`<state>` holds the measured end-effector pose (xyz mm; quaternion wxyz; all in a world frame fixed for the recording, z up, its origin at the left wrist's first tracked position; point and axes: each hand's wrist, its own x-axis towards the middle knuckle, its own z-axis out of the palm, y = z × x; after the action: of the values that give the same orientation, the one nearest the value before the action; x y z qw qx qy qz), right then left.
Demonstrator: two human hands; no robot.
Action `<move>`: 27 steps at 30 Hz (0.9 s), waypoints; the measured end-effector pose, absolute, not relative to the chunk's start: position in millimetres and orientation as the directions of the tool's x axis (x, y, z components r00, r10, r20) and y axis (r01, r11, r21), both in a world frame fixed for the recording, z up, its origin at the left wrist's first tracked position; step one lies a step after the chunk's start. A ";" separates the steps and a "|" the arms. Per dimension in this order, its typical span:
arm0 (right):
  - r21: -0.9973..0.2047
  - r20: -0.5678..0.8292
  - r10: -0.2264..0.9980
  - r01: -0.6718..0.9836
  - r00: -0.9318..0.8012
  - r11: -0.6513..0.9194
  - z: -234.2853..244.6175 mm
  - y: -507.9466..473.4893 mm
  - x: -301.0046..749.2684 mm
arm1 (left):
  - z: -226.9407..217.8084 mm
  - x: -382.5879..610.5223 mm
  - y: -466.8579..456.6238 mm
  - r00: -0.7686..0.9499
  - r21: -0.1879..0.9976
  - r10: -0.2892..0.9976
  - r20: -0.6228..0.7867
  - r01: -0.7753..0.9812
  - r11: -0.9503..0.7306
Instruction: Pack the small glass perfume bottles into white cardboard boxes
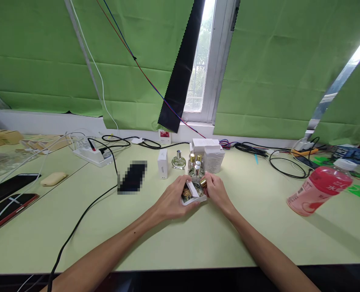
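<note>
Green curtains (283, 61) cover most of the wall ahead of us, and below them runs a pale green table (182, 243). Over to the right, a pink drink bottle (320, 188) leans. Near the middle the person's left hand (174, 196) is partly open, wrapped round an open white box (193, 189), thumb along the near side. The right hand (216, 190) is nearly closed, fingers curled against a gold cap at the box's right end. Behind the hands stand white cartons (214, 159), with a slim carton (162, 164) upright to the left. Beside that one is a clear perfume bottle (179, 161); several more perfume bottles (197, 166) cluster just beyond the box. Smallest is that gold cap (203, 183), in the right fingers.
</note>
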<state>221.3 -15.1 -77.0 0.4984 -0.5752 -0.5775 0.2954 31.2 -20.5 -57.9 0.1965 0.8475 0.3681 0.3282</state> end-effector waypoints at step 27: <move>-0.895 0.239 0.963 0.414 0.126 0.168 -71.8 -19.2 218.2 | -57.2 29.8 -20.1 0.533 0.558 0.749 0.394 0.509 -0.656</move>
<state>218.2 -19.2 -71.8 0.4785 -0.5779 -0.5956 0.2868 29.8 -20.1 -57.2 0.1915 0.8542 0.3682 0.3132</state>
